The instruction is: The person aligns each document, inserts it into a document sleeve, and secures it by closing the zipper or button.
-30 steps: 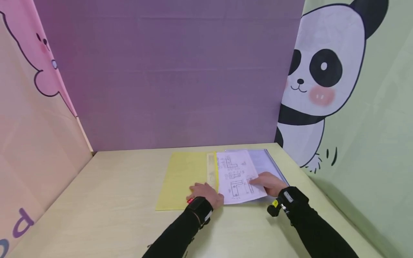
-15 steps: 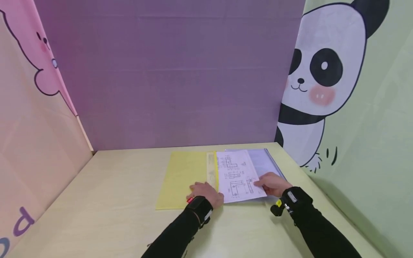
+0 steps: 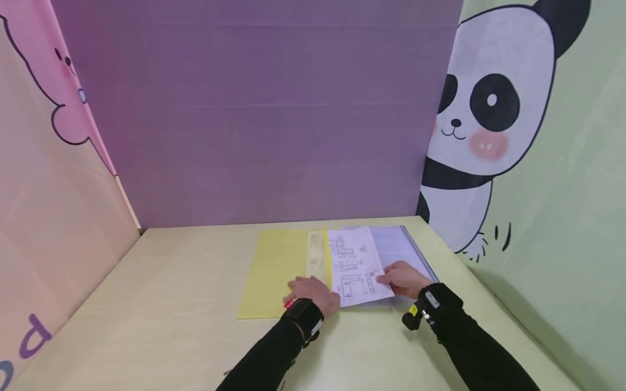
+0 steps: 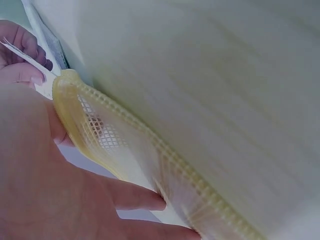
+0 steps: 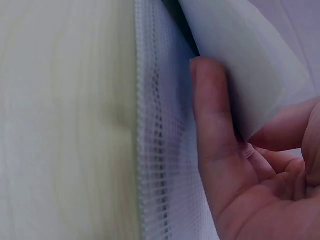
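A yellow mesh zipper pouch [image 3: 274, 271] lies flat, its opening toward the right. White paper printed with line drawings [image 3: 354, 271] has its left end inside that opening. My right hand [image 3: 405, 279] pinches the paper near its lower right corner, between thumb and fingers. In the right wrist view the paper [image 5: 250, 65] bends upward in this grip. My left hand [image 3: 313, 293] holds the pouch at the near end of its mouth. The left wrist view shows fingertips [image 4: 155, 201] against the pouch's zipper edge [image 4: 165, 150]; part of the thumb is hidden.
A pale lilac mesh zipper pouch [image 3: 393, 244] lies partly under the paper and right hand, near the table's right side. The light wooden table [image 3: 171, 304] meets a purple wall [image 3: 274, 108] at the back. A panda-printed wall [image 3: 552, 217] stands to the right.
First my right hand shifts slightly right along the paper. It then moves left with the paper, which slides farther into the yellow pouch. My left hand stays nearly still.
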`<action>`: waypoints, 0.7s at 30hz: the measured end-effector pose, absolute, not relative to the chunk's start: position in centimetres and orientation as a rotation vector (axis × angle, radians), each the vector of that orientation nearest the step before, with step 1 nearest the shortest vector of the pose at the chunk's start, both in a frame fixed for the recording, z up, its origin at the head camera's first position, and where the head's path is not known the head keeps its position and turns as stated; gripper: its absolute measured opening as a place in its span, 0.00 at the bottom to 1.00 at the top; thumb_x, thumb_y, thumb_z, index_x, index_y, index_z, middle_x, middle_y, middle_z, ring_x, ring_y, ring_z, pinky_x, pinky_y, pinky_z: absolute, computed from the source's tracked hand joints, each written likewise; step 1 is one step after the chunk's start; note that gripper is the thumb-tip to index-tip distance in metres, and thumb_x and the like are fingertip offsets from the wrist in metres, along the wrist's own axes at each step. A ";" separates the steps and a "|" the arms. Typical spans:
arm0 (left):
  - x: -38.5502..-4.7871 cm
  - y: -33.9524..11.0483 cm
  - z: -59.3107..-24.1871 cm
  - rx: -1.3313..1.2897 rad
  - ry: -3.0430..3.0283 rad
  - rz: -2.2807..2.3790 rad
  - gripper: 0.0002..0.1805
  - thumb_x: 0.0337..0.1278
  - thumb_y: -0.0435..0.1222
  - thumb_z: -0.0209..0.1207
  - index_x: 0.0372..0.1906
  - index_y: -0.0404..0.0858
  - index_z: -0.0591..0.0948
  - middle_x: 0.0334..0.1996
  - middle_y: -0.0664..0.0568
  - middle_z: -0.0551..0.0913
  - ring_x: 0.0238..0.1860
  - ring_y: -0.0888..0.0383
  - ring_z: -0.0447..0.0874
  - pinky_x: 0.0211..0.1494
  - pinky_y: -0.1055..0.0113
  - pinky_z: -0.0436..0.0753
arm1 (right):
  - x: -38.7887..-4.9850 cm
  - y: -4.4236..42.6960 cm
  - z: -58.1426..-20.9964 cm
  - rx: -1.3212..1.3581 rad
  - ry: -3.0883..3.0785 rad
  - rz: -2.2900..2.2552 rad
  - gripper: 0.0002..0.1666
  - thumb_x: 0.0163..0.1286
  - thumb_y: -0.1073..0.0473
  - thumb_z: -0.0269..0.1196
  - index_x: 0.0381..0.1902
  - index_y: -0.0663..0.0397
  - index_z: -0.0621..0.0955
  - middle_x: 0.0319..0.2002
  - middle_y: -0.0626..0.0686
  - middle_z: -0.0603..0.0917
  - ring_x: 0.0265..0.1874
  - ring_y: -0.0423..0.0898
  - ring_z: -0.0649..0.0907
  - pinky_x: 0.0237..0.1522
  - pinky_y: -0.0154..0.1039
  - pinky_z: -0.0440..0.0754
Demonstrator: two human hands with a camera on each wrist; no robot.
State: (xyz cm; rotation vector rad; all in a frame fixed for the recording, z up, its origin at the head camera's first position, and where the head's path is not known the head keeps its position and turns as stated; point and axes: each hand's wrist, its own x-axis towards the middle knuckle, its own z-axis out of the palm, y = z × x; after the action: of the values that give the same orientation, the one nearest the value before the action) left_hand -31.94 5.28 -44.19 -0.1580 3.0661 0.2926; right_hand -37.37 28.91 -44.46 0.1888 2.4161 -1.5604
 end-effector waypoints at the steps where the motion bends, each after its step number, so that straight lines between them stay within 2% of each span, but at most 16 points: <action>1: -31.9 5.2 -44.1 -0.160 3.065 0.288 0.40 0.60 0.60 0.56 0.66 0.33 0.77 0.64 0.31 0.73 0.61 0.31 0.71 0.49 0.31 0.78 | -37.4 28.7 -44.4 0.186 2.433 -1.548 0.15 0.69 0.67 0.66 0.49 0.72 0.77 0.39 0.58 0.82 0.33 0.49 0.80 0.32 0.37 0.76; 4: -31.9 5.1 -43.9 -0.152 3.059 0.291 0.39 0.59 0.60 0.56 0.63 0.32 0.78 0.60 0.31 0.74 0.56 0.32 0.72 0.47 0.32 0.79 | -37.3 28.3 -44.2 0.171 2.472 -1.511 0.16 0.69 0.67 0.65 0.50 0.73 0.76 0.39 0.59 0.81 0.32 0.49 0.80 0.32 0.37 0.75; 7: -31.9 5.0 -43.7 -0.123 3.048 0.285 0.40 0.60 0.60 0.56 0.64 0.32 0.78 0.60 0.31 0.75 0.55 0.32 0.72 0.47 0.31 0.79 | -37.3 27.8 -44.2 0.172 2.505 -1.481 0.18 0.69 0.67 0.65 0.52 0.74 0.76 0.39 0.60 0.81 0.32 0.49 0.80 0.31 0.37 0.76; 13: -31.8 5.1 -43.7 -0.107 3.042 0.267 0.41 0.61 0.61 0.55 0.67 0.34 0.76 0.63 0.31 0.73 0.59 0.31 0.71 0.47 0.30 0.79 | -37.5 26.8 -44.3 0.162 2.522 -1.449 0.18 0.69 0.67 0.65 0.52 0.73 0.77 0.40 0.60 0.82 0.33 0.50 0.82 0.32 0.37 0.79; 17: -31.8 5.1 -43.6 -0.102 3.036 0.245 0.41 0.62 0.61 0.54 0.69 0.34 0.75 0.68 0.30 0.70 0.64 0.30 0.69 0.48 0.30 0.78 | -37.6 26.9 -44.5 0.164 2.485 -1.488 0.14 0.68 0.67 0.66 0.47 0.72 0.77 0.36 0.58 0.83 0.29 0.48 0.82 0.30 0.37 0.77; 21: -32.0 5.2 -43.8 -0.109 3.027 0.229 0.42 0.63 0.62 0.53 0.70 0.35 0.73 0.69 0.31 0.69 0.65 0.30 0.68 0.50 0.30 0.78 | -37.7 27.4 -44.8 0.188 2.376 -1.607 0.12 0.67 0.67 0.67 0.42 0.70 0.77 0.33 0.56 0.86 0.29 0.47 0.85 0.31 0.38 0.82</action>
State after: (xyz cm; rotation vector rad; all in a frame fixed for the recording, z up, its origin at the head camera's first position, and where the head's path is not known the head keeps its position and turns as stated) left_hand -31.98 5.16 -43.75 -0.1094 3.0268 0.2287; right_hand -37.68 27.43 -44.77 0.1880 2.3760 -1.6072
